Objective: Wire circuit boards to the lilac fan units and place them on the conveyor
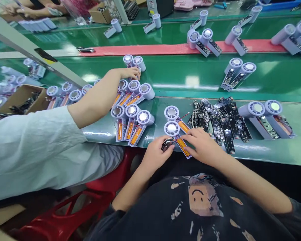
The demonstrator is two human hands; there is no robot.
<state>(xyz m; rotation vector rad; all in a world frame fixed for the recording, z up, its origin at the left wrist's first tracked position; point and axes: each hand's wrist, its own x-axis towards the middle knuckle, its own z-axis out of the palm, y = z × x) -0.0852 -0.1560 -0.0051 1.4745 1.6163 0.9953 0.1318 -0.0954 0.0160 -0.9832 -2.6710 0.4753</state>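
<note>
Our left hand (157, 154) is pinching a small dark circuit board (168, 145) between fingers and thumb, just beside the orange battery of an open fan housing (183, 148). Our right hand (203, 146) is lying spread next to it, with its fingertips touching that housing. Beyond our hands, we are seeing a second fan (172, 113) and a heap of black circuit boards (222, 124) on the green bench (278, 152). To the left, a co-worker's hand (127, 73), reaching from a pale sleeve (40, 150), is touching a cluster of fans (144, 91). Farther off, more fans (203, 43) are standing along a red strip (165, 49).
</note>
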